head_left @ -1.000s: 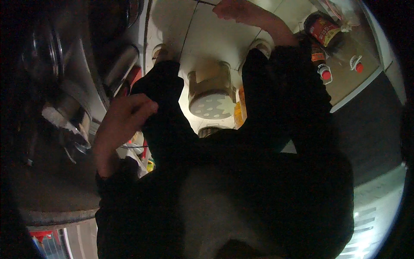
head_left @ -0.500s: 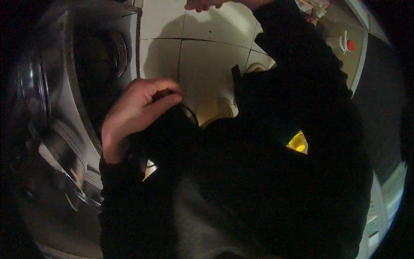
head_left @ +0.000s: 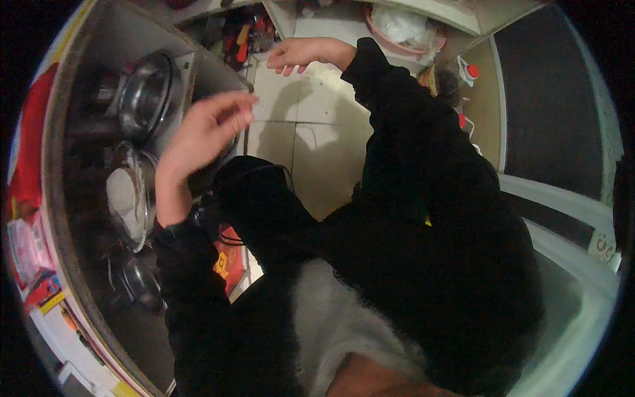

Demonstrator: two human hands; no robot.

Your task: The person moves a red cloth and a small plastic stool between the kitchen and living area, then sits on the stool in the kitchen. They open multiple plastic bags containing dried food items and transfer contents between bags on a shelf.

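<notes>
My left hand [head_left: 205, 135] is raised in front of the open shelf at the left, its fingers loosely bent and the thumb a little apart. Nothing shows in it, though its edges are slightly blurred. Close beside its wrist sits a round pan or bowl with a pale whitish surface [head_left: 129, 202]. Farther back on the shelf a shiny metal bowl [head_left: 147, 96] leans on its side. My right hand [head_left: 301, 54] is stretched far forward above the tiled floor [head_left: 324, 152], fingers drooping and apart, holding nothing that I can see.
At the far side stands a pink basin [head_left: 397, 45] with a clear plastic bag [head_left: 400, 26] in it. A red-capped bottle [head_left: 468, 74] is at the far right. Red-handled items [head_left: 243, 41] lie beyond my hands. A red bag [head_left: 228, 264] is beside my knee.
The view has shifted, bringing the basin, the far shelf and more of the left shelf into sight. Both hands stay raised; the right hand now shows whole, at the far side.
</notes>
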